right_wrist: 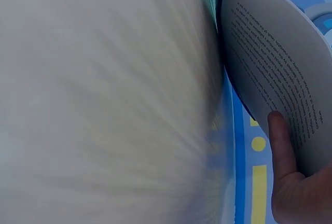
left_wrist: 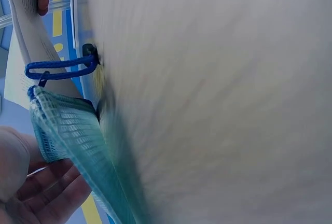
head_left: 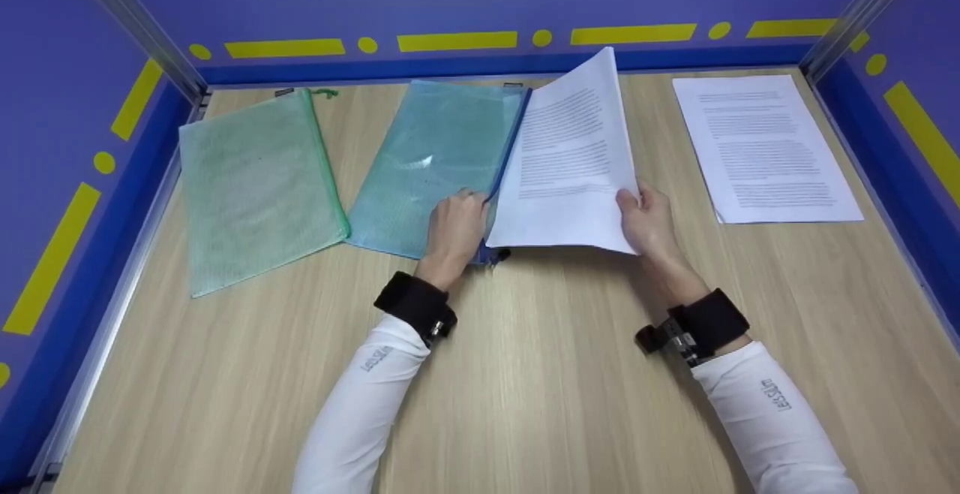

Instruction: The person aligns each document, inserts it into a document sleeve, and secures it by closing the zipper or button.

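A blue mesh zipper pouch (head_left: pixel 442 149) lies in the middle of the table, its dark blue zipper edge facing right. My left hand (head_left: pixel 457 227) pinches the pouch near the lower end of that edge. In the left wrist view, thumb and fingers (left_wrist: pixel 57 195) hold the teal mesh (left_wrist: pixel 75 128), lifted at its corner beside a blue cord loop (left_wrist: pixel 62 68). My right hand (head_left: pixel 651 220) grips the right edge of a printed paper sheaf (head_left: pixel 562 156), thumb on top. The sheaf tilts up at the right, and its left edge meets the pouch's zipper edge.
At the left lies a green mesh zipper pouch (head_left: pixel 255 186), its lower right corner next to the blue one. Another printed paper (head_left: pixel 772 149) lies flat at the right. Blue-purple panels (head_left: pixel 465 13) with yellow marks wall the table (head_left: pixel 540 389) at the back and sides.
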Available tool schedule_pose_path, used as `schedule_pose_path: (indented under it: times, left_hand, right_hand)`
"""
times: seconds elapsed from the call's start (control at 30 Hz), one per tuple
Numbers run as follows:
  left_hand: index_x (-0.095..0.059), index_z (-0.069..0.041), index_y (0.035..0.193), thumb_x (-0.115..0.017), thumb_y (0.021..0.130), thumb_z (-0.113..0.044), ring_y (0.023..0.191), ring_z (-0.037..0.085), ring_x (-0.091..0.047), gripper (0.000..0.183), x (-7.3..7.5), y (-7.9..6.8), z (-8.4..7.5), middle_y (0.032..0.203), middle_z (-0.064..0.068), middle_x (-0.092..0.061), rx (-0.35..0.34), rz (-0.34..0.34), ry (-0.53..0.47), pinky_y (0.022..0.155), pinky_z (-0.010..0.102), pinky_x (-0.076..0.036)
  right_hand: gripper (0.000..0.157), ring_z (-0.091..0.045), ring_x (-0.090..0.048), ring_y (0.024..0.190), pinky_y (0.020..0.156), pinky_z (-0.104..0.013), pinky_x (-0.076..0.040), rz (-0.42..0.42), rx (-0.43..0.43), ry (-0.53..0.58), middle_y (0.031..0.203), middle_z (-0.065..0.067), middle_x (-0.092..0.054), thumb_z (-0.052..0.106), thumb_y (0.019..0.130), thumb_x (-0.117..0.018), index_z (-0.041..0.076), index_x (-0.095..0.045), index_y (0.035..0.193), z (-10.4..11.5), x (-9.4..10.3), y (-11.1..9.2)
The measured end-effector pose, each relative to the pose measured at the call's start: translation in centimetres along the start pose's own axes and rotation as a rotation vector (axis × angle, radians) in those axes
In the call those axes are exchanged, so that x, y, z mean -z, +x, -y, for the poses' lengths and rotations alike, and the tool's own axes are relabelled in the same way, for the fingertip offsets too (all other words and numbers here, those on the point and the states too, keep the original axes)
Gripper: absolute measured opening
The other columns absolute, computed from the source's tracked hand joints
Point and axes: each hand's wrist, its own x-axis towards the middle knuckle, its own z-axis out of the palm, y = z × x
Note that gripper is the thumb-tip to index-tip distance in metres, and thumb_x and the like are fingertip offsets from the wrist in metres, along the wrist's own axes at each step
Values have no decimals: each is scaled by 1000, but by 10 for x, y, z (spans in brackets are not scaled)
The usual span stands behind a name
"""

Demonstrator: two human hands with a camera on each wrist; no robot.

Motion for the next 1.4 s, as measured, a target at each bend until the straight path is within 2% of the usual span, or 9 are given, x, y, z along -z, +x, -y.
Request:
schedule_pose_path:
  times: [0.13,0.3,0.4,0.67,0.93,1.1,1.17,1.3,1.4]
  left_hand:
    - [-76,-4,105,-63,98,-18,83,31,-73,20,1,0,0,96,14,-75,10,8,-8,72,41,-60]
    - [-76,-5,107,-61,98,-17,85,31,-73,21,1,0,-2,98,14,-75,17,9,-30,73,41,-60]
    - [-76,-5,107,-60,98,-16,85,33,-73,21,0,0,-3,97,14,-74,23,14,-49,73,42,-60]
    - [-76,-4,108,-60,98,-16,90,31,-73,22,1,2,-6,100,14,-75,51,41,-102,77,42,-60]
    - [-77,-4,105,-60,98,-15,88,31,-72,21,1,2,-7,95,15,-74,50,36,-107,76,42,-59]
    - [-77,-4,104,-60,98,-14,87,31,-73,20,0,1,-7,94,14,-74,46,29,-116,74,42,-60]
    - [-77,-4,105,-60,98,-14,87,31,-73,21,0,1,-6,94,14,-74,47,31,-125,74,41,-60]
    - [-77,-4,105,-58,99,-14,84,30,-73,21,0,0,-6,93,14,-74,38,24,-111,72,40,-60]
    - [-77,-5,104,-57,99,-14,83,31,-73,22,0,0,-6,93,14,-74,36,20,-89,70,41,-60]
  right_hand:
    - [47,-14,-64,104,83,-18,-51,1,12,-1,131,-17,-62,22,108,-34,10,-37,153,1,-2,-1]
    - [47,-24,-57,128,109,-33,-45,9,43,15,144,-16,-55,20,107,-34,8,-36,153,0,-7,-2]
    - [47,-25,-53,133,115,-37,-41,6,34,33,147,-15,-52,20,107,-35,8,-35,153,0,-11,-2]
    - [47,-20,-61,115,90,-23,-49,-1,-37,77,136,-14,-61,21,107,-37,10,-38,152,1,-23,-1]
    - [49,-16,-62,110,88,-23,-49,107,-90,88,134,-13,-60,24,107,-37,10,-35,154,7,-27,6]
    - [51,-11,-62,99,80,-21,-51,194,-159,66,123,-9,-62,31,105,-42,4,-40,149,10,-16,14]
    - [53,-9,-61,96,79,-20,-52,230,-187,91,117,-5,-61,30,105,-44,1,-39,149,11,-9,18]
    - [55,-5,-64,90,77,-19,-55,279,-237,171,106,1,-63,22,104,-47,-4,-34,150,9,5,26]
    - [56,-3,-66,83,74,-19,-56,305,-246,153,96,5,-65,14,102,-49,-6,-32,151,8,12,30]
